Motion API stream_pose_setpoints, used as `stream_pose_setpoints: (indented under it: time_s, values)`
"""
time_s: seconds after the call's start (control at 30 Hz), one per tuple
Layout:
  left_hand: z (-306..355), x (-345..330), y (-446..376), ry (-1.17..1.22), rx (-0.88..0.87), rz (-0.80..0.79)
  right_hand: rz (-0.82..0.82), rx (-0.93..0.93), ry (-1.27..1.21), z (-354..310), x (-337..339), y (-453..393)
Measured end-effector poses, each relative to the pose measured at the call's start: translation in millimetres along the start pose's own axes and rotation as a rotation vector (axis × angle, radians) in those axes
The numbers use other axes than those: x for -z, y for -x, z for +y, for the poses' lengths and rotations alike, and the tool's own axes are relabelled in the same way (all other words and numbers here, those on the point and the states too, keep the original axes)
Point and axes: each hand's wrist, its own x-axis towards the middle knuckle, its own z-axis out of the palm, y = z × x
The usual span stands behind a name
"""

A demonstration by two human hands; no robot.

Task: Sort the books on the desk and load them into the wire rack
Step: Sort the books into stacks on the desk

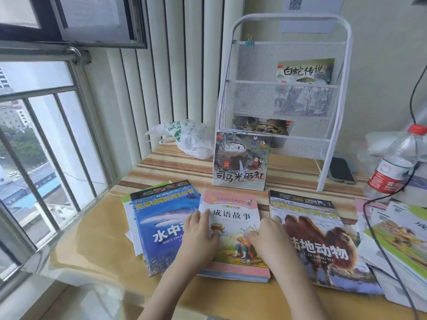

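Both hands lie flat on a glossy pink-covered book [233, 229], which tops a small stack on the pale wooden desk [97, 245]; its long axis runs away from the person, title end farthest. The left hand [202, 236] rests palm down on the book's left edge with fingers loosely spread, and the right hand [268, 236] presses on its right edge with fingers slightly curled; neither is closed around the book, only resting on the cover. Just left of the left hand lies a shiny blue book with a shark [161, 227], tilted so its top leans left, sitting on looser papers. Just right of the right hand lies a flat book with a camel [323, 241], its top also pointing away. Further right sits a messy pile of thin booklets [397, 245], crossed by a black cable [379, 239]. Beyond the hands, a grey picture book [241, 160] stands upright, leaning on the front of a white mesh wire rack [251, 95]. The rack's upper tier holds a book with green-grey cover [305, 70], and another shows in a lower tier. A crumpled plastic bag [189, 139] lies left of the rack; a dark phone [342, 169] and a clear bottle with a red cap [395, 165] are to its right.
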Motion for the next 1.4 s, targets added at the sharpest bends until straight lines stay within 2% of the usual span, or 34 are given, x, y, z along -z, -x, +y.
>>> stream_pose_setpoints:
  time_s: [0.07, 0.13, 0.23, 0.33, 0.5, 0.63, 0.73, 0.8, 0.9, 0.97, 1.27, 1.4]
  values:
    - [0, 3, 0, 0.088, 0.017, 0.011, 0.037, 0.022, 0.027, -4, -4, -1]
    - [-5, 10, -1, 0.183, 0.050, 0.107, 0.069, 0.078, -0.029, -12, -10, -1]
    - [-23, 25, 0, 0.023, 0.201, 0.281, 0.051, 0.256, -0.156, -36, -21, 2]
    - [-41, 38, 2, -0.079, 0.358, 0.288, 0.013, 0.411, -0.197, -62, -41, 3]
    - [-45, 55, 2, 0.268, 0.351, 0.396, -0.046, 0.417, -0.063, -81, -69, 0]
    - [-54, 56, 1, 0.374, 0.336, 0.493, -0.010, 0.423, -0.086, -79, -74, -2]
    - [-63, 66, -2, 0.706, 0.443, 0.575, 0.001, 0.409, -0.133, -79, -72, -2]
    - [-66, 73, -6, 0.890, 0.492, 0.528, 0.006, 0.405, -0.147, -79, -70, -1]
    - [-59, 74, -8, 0.817, 0.470, 0.313, 0.013, 0.419, -0.159, -79, -69, 1]
    - [-55, 71, -9, 0.788, 0.441, 0.273, 0.013, 0.425, -0.164, -80, -68, 2]
    - [-30, 78, -11, 0.366, 0.160, 0.429, 0.025, 0.433, -0.222, -76, -68, 2]
    - [-16, 91, -9, 0.234, 0.113, 0.458, 0.021, 0.430, -0.205, -75, -69, 0]
